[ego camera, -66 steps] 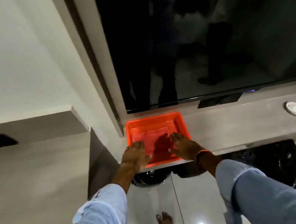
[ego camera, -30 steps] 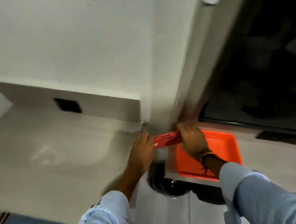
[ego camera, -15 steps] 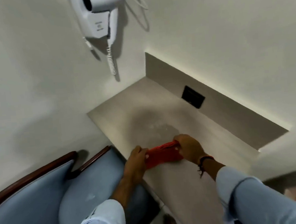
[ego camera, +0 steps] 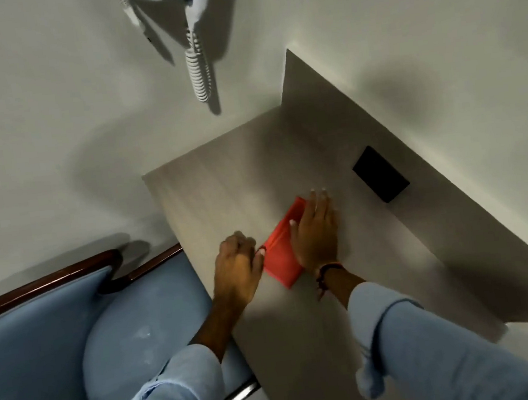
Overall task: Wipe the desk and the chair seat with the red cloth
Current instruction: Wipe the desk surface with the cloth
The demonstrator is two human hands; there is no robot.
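The folded red cloth (ego camera: 282,250) lies flat on the pale grey, wood-grain desk top (ego camera: 375,253), not far from the desk's edge on the chair side. It looks thin, soft and very light, so it will probably bend and slide easily on the smooth surface. It is not fragile. For wiping, a flat palm pressing from above seems better than a pinch, because a pinch would only bunch the fabric.

The right hand (ego camera: 316,230) rests on the right part of the cloth with the palm down and the fingers straight and close together, reaching a little past the far edge of the cloth. It presses the cloth; it does not grip it. The left hand (ego camera: 237,267) lies just beside the left edge of the cloth, with the fingers curled loosely. Its thumb tip seems to touch the cloth's edge, but whether it pinches the fabric cannot be told. The cloth is therefore between the two hands, mostly under the right one.

The blue upholstered chair seat (ego camera: 124,341) with a dark wooden frame is to the left, below the desk edge, and shows some pale marks. It is not yet wiped.
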